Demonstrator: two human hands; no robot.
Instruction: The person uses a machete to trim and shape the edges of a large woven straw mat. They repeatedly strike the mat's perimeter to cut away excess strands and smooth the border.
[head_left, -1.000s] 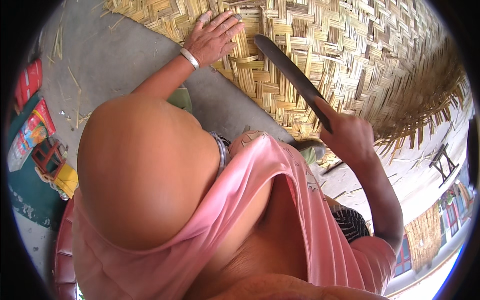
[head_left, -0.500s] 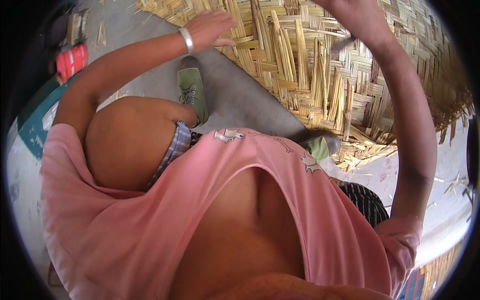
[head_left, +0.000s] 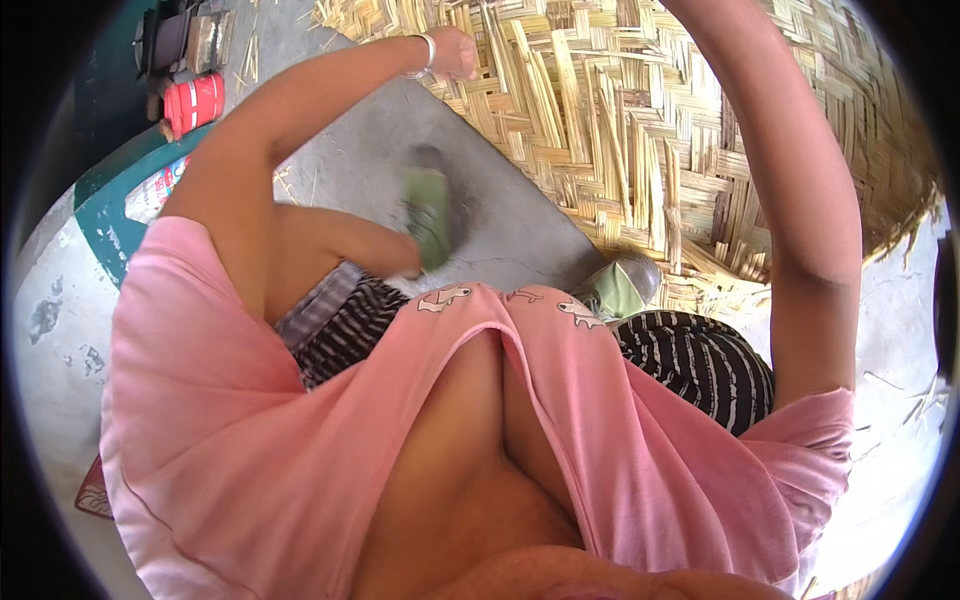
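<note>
A large woven mat of split, straw-coloured strips (head_left: 700,130) spreads across the top and upper right, with loose strip ends standing up from its weave. My left hand (head_left: 455,52), with a pale bangle (head_left: 430,55) at the wrist, is at the mat's left edge. Its fingers are curled closed; whether a strip is in them is hidden. My right forearm (head_left: 790,130) reaches over the mat, and the hand is beyond the top edge of the picture.
My green shoes stand near the mat, one on the grey floor (head_left: 500,200), the other (head_left: 620,288) by its lower corner. A red container (head_left: 192,104) and a teal-painted edge (head_left: 105,205) lie to the left. Strip scraps (head_left: 915,400) litter the floor at right.
My left hand has gone from spread fingers to a closed hand, moving up and slightly right. My right hand has left the picture, with the narrow dark object near it. My left foot has shifted right.
</note>
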